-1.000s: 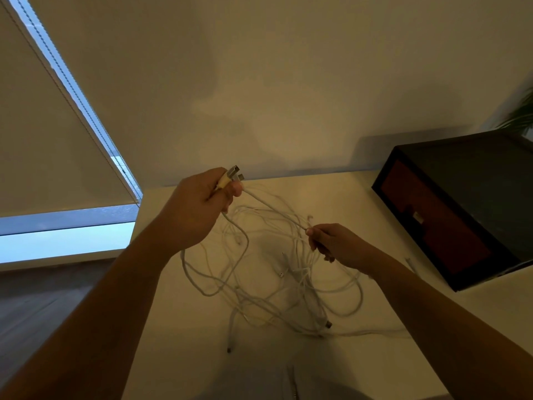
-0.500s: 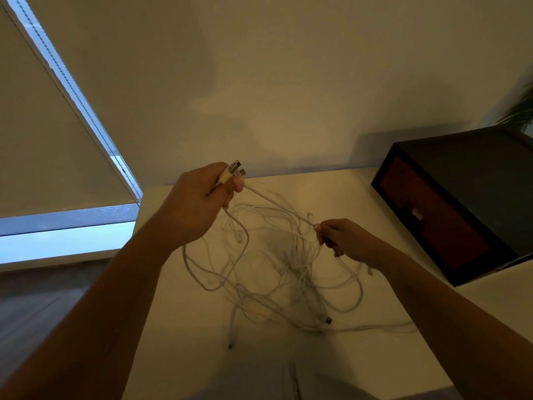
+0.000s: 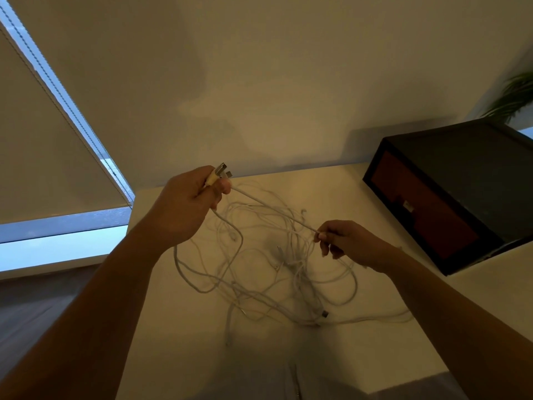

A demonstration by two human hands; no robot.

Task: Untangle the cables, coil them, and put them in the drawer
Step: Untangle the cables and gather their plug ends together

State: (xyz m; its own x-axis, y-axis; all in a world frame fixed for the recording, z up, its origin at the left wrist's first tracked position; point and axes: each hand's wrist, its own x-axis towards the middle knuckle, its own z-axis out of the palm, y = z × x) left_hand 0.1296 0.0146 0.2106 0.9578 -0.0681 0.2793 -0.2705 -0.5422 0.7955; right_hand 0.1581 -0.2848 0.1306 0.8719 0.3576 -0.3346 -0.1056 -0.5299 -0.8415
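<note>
A tangle of white cables (image 3: pixel 268 272) lies on the white table (image 3: pixel 178 336). My left hand (image 3: pixel 187 206) is raised above the table's far left and grips two cable ends, their plugs (image 3: pixel 222 171) sticking up past my thumb. One cable (image 3: pixel 274 210) runs taut from that hand down to my right hand (image 3: pixel 343 243), which pinches it between thumb and fingers above the tangle. The dark drawer box (image 3: pixel 461 192) with a reddish-brown front stands on the table at the right; its drawer looks closed.
A wall rises behind the table. A window with a blind fills the left side, and the floor lies below it. A plant (image 3: pixel 516 96) shows at the far right, behind the box. A loose USB plug (image 3: pixel 325 314) lies near the tangle's front.
My right hand has slid to the right along the cable, away from my left hand, so the stretch between them is longer. My left hand has risen slightly.
</note>
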